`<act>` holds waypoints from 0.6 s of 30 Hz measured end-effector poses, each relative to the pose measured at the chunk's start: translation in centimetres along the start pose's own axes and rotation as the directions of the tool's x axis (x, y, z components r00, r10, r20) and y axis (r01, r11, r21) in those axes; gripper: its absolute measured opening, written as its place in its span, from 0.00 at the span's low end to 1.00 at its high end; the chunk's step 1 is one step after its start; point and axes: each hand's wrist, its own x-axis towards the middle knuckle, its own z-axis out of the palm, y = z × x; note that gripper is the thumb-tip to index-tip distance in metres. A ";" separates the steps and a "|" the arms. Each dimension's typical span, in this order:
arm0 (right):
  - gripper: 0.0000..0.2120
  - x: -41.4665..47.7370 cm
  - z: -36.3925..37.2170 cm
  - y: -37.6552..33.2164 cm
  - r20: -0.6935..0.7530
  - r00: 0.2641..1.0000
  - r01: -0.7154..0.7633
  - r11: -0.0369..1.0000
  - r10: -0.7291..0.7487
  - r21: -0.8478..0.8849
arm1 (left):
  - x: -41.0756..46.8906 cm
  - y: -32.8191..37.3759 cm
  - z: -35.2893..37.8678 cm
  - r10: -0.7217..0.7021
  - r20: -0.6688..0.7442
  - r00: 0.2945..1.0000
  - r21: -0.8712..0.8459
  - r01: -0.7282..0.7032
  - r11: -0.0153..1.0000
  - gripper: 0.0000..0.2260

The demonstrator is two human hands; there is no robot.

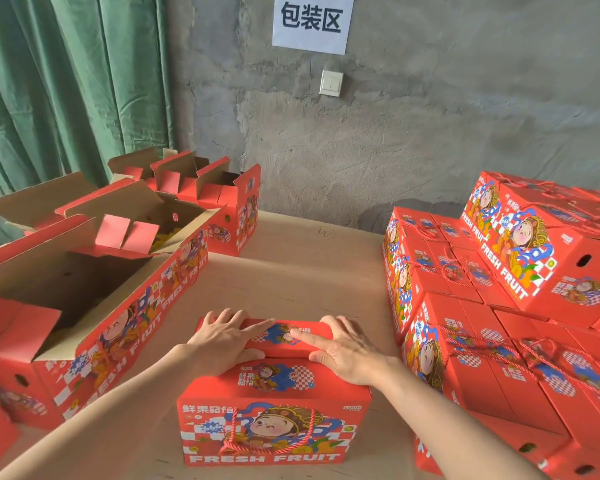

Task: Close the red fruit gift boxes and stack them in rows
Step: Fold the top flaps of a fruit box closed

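Red gift box (274, 424) sits mid-table (291, 271), at the near edge. Left hand (227, 337) and right hand (343, 351) lie flat on its far lid flap (281, 336), fingers straight and spread, thumbs at the seam. Closed boxes (499, 341) stacked at right edge, open boxes (84, 271) along left.

Left hand (222, 337) and right hand (343, 351) lie flat, fingers straight.
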 end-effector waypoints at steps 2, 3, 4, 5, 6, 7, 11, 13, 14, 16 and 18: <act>0.21 0.0 0.2 0.1 0.018 1.000 -0.011 1.000 0.011 0.003 | 0.1 0.0 0.1 -0.015 0.010 1.000 -0.019 0.016 1.000 0.31; 0.21 0.0 0.3 0.1 0.021 1.000 -0.016 1.000 0.016 0.001 | 0.1 0.0 0.1 -0.019 0.021 1.000 -0.034 0.020 0.999 0.33; 0.20 -0.1 0.5 0.2 0.025 0.999 -0.021 1.000 0.021 0.004 | 0.1 -0.1 0.1 -0.016 0.029 0.999 -0.054 0.018 0.998 0.37; 0.20 0.0 0.7 0.2 0.033 0.999 -0.027 1.000 0.027 0.012 | 0.2 -0.2 0.3 -0.012 0.036 0.999 -0.076 0.015 0.997 0.39; 0.20 0.0 0.7 0.3 0.043 0.999 -0.033 0.999 0.032 0.022 | 0.2 -0.2 0.5 -0.013 0.041 0.999 -0.096 0.017 0.995 0.39; 0.20 0.0 0.7 0.3 0.055 0.998 -0.036 0.999 0.034 0.033 | 0.3 -0.2 0.7 -0.019 0.038 0.999 -0.105 0.023 0.994 0.36; 0.19 0.3 0.9 0.5 0.082 0.996 -0.027 0.998 0.023 0.058 | 0.6 0.0 1.4 -0.053 0.006 0.999 -0.079 0.054 0.995 0.24; 0.19 0.2 1.2 0.5 0.040 0.999 -0.023 0.996 0.019 0.089 | 0.7 0.2 1.6 -0.077 0.000 0.997 -0.079 0.076 0.994 0.26; 0.19 0.1 1.3 0.5 -0.011 1.000 -0.023 0.992 0.025 0.124 | 0.7 0.3 1.6 -0.092 -0.008 0.996 -0.086 0.091 0.992 0.27; 0.21 0.0 1.3 0.4 -0.160 0.983 -0.043 0.965 0.087 0.259 | 0.8 0.7 1.6 -0.123 -0.034 0.992 -0.099 0.119 0.988 0.30; 0.25 -0.3 1.3 0.3 -0.243 0.944 -0.096 0.888 0.224 0.450 | 0.4 0.7 1.5 -0.198 -0.066 0.978 -0.130 0.188 0.974 0.33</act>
